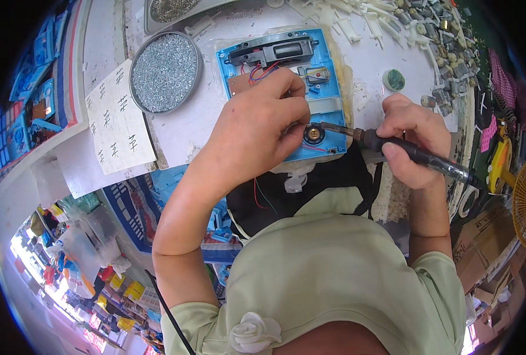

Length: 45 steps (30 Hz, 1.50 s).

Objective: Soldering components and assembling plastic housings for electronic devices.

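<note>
My right hand grips the black handle of a soldering iron. Its metal end points left, right beside a small round speaker in the lower part of a light-blue plastic housing. Over the housing's left side, my left hand is closed, fingertips pinched together close to the speaker; what they hold is hidden. Thin red and green wires hang below this hand. Red and blue wires show above it, near a black part across the housing's top. A small motor sits at the right.
To the left stands a round tray full of small metal screws, beside a sheet of paper with handwriting. Small motors and white plastic pieces lie heaped far right. A round green-topped piece lies near my right hand.
</note>
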{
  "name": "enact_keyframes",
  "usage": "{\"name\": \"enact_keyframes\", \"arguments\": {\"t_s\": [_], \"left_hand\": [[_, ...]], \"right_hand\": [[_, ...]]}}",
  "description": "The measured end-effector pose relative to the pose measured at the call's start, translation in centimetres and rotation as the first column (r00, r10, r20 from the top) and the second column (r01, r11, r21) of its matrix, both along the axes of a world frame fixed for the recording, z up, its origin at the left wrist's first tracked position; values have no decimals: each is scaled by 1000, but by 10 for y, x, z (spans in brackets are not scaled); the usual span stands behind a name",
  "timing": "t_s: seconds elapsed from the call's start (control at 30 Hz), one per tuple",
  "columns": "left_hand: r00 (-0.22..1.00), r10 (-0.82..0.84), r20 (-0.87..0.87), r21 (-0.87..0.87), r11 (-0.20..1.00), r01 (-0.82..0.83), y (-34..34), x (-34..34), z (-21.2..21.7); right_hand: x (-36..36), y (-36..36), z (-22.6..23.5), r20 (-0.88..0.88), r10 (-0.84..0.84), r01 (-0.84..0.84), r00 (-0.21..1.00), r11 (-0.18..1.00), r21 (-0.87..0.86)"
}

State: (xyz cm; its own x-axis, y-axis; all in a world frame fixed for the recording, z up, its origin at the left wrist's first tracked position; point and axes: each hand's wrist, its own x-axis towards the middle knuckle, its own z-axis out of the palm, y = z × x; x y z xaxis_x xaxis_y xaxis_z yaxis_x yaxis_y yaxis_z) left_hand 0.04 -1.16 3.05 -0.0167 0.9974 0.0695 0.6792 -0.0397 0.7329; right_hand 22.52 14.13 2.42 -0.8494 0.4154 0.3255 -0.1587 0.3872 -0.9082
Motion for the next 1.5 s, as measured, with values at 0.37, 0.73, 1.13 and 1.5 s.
{"name": "enact_keyframes", "arguments": {"t_s": [0.37,0.73,1.13,1.5], "left_hand": [[998,-53,-43,-14,999,53,2,-1,0],[995,-78,-56,-6,997,78,5,-1,2],[992,-90,-84,-5,996,90,7,0,2],[993,-67,-101,-24,998,65,6,1,3]], "right_hand": [[-6,2,0,41,19,-21,999,999,38],[-8,3,2,53,33,-37,998,997,69],[-5,2,3,58,-7,3,998,998,58],[-8,3,2,68,3,-11,998,994,109]]}}
